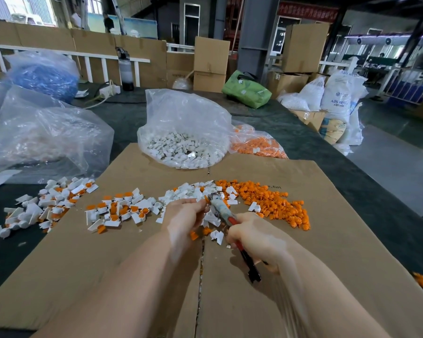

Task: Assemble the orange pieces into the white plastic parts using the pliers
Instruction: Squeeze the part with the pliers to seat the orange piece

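Nearest me, my right hand [250,236] is wrapped around the red-and-black handles of the pliers [226,217], whose taped head points up and left toward my left hand [185,213]. That hand's fingers are curled in at the plier tip; I judge they pinch a piece there, though it is too hidden to name. To press well, I would keep the piece square in the jaws and squeeze slowly so the orange insert seats without cracking the white shell. All of this sits on one flattened cardboard sheet [327,252]. Just beyond lie loose white plastic parts [193,191] and orange pieces [274,201], too many to count, with finished assemblies [117,211] spread left. Farther off stand one bag of white parts [183,147] and one bag of orange pieces [257,143].
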